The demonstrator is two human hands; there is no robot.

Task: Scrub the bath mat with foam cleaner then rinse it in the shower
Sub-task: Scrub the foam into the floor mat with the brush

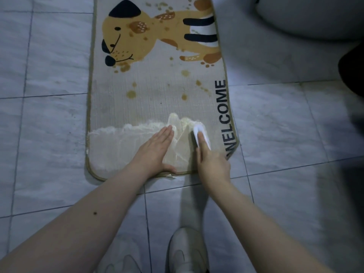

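Note:
A beige bath mat [157, 99] with a cartoon dog and the word WELCOME lies on the tiled floor, dotted with brown stains. White foam [141, 128] spreads in a band across its near end. My left hand [155, 152] lies flat, fingers together, pressing the mat's near end. Gripped in my right hand [211, 160], a white scrub brush [201, 133] rests on the foamy patch next to the lettering.
Grey marble-pattern floor tiles [49, 134] surround the mat. A white toilet base [307, 16] stands at the top right, with a dark object [352, 69] beside it. My light shoes [187, 251] are at the bottom edge.

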